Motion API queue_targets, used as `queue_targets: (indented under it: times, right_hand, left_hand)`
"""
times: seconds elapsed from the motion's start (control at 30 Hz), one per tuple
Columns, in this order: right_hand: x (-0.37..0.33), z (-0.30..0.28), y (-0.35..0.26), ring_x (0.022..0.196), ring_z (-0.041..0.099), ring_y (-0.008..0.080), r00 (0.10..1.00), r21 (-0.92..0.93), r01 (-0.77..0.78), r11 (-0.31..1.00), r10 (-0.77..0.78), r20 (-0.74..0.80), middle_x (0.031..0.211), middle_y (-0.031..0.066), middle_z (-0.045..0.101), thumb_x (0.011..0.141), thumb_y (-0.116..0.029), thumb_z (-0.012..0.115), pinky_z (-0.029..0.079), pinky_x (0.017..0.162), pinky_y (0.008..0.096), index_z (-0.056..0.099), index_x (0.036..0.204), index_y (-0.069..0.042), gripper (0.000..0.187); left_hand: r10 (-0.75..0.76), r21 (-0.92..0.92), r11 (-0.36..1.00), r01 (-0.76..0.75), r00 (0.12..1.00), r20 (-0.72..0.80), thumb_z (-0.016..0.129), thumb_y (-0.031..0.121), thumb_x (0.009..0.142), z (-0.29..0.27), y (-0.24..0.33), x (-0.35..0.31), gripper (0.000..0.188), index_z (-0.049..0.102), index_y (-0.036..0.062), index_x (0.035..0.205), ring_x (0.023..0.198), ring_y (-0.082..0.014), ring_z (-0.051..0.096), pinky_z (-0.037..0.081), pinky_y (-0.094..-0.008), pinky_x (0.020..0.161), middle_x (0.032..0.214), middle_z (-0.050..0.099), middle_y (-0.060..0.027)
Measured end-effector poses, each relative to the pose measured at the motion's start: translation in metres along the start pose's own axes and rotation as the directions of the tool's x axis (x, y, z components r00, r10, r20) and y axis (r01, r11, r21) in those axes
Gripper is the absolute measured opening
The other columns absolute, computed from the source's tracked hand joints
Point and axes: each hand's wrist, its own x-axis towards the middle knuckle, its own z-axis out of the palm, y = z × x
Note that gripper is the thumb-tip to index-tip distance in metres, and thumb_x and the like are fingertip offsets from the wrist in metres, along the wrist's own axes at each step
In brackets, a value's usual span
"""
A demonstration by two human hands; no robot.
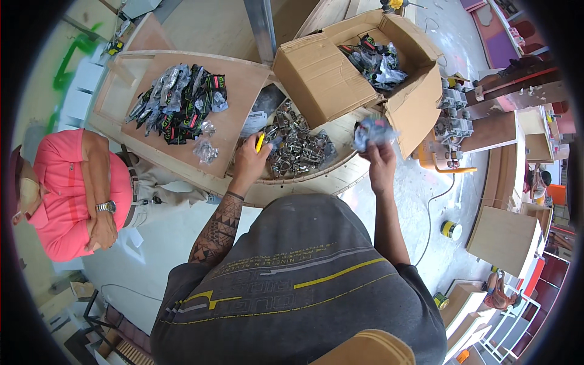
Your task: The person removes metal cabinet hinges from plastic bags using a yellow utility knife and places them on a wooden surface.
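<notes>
My left hand [248, 163] is closed round a slim yellow box cutter [260, 142], just left of a pile of shiny metal hinges [298, 143]. At the right end of the curved wooden frame, my right hand [381, 165] grips a crumpled plastic packet [372, 132], smeared by motion; its contents cannot be made out. Many black-and-clear plastic packets [179, 100] lie heaped on the brown board to the left. Beside them sits a small clear bag [205, 151]. More packets [377, 61] fill the open cardboard box [325, 76] beyond my right hand.
A person in a pink shirt [67, 182] stands at the left with arms folded. A metal post [261, 30] rises behind the board [143, 125]. To the right are a machine with metal cylinders [453, 118], a floor cable [431, 225] and a can [451, 230].
</notes>
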Motion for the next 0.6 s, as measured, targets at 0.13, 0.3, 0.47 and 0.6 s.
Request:
queue_targets:
  times: [0.13,0.3,0.47,0.6]
  right_hand:
    - [0.068,-0.010,-0.036,0.081,0.063,0.0107,0.911,-0.090,0.337,0.937,-0.349,-0.221,0.095,0.0067,0.069,0.107,-0.008,0.062,0.051,0.072,0.0257,0.056,0.127,0.001,0.023]
    - [0.168,-0.019,-0.113,0.082,0.066,0.0363,0.586,-0.783,0.365,0.504,-0.778,-0.228,0.087,0.0155,0.067,0.092,-0.013,0.068,0.051,0.076,0.0482,0.063,0.107,-0.004,0.019]
    - [0.245,-0.036,-0.064,0.113,0.063,0.0387,0.789,-0.987,0.150,0.065,-0.610,0.079,0.117,0.0185,0.068,0.093,-0.026,0.068,0.049,0.096,0.0511,0.069,0.120,-0.009,0.032]
    - [0.230,-0.018,-0.038,0.122,0.061,0.0421,0.807,-0.963,0.237,0.129,-0.578,0.121,0.130,0.0209,0.067,0.095,-0.025,0.069,0.046,0.106,0.0493,0.067,0.137,-0.009,0.045]
  left_hand:
    - [-0.045,-0.074,0.995,0.060,0.982,0.184,0.075,0.030,0.094,-0.012,0.021,-0.003,0.043,0.067,0.0003,0.124,0.101,-0.0401,0.071,0.055,-0.0481,0.088,0.107,0.074,-0.0217]
    - [-0.002,0.015,1.000,0.001,0.996,0.085,0.076,0.027,0.095,-0.014,0.004,-0.006,0.043,0.068,0.0010,0.128,0.097,-0.0291,0.074,0.057,-0.0398,0.086,0.105,0.076,-0.0144]
    - [-0.108,-0.094,0.990,0.110,0.994,0.027,0.075,0.026,0.095,-0.037,0.009,-0.012,0.040,0.067,-0.0012,0.124,0.094,-0.0333,0.074,0.057,-0.0427,0.084,0.099,0.076,-0.0163]
    - [-0.170,-0.065,0.983,0.174,0.983,0.066,0.075,0.025,0.095,-0.046,-0.001,-0.026,0.041,0.068,-0.0012,0.126,0.095,-0.0253,0.075,0.057,-0.0368,0.085,0.103,0.077,-0.0136]
